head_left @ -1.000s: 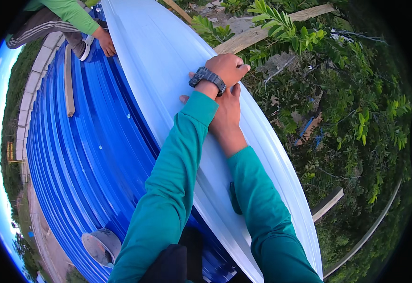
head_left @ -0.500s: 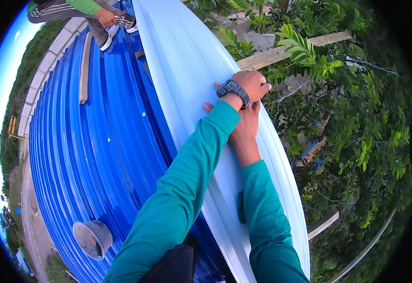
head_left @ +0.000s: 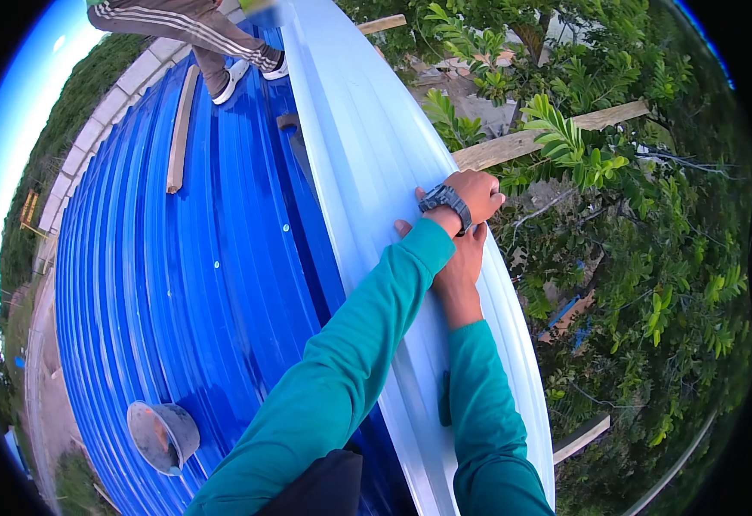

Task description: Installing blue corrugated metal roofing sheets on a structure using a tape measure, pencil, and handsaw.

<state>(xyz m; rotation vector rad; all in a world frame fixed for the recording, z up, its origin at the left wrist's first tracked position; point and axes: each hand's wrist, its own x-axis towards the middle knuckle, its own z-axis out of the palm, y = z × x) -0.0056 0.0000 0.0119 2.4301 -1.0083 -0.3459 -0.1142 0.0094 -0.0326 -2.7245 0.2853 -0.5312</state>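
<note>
A long pale, ribbed roofing sheet runs under both my arms, lying over blue ribbed roofing. My left arm crosses above the right. My left hand, with a dark watch at the wrist, is curled closed by the sheet's outer edge; what its fingers hold, if anything, is hidden. Beneath that wrist, my right hand rests on the pale sheet. Its thumb and a fingertip show spread apart to the left of the watch, while its other fingers are mostly covered.
Blue roofing carries a bucket at lower left and a wooden strip. Another person's leg stands at the far end. A plank juts past the edge, among leafy branches.
The view has shifted a little, so the roof and my hands sit slightly differently. The other person has changed posture; their hand no longer shows. My hands keep their crossed placement.
</note>
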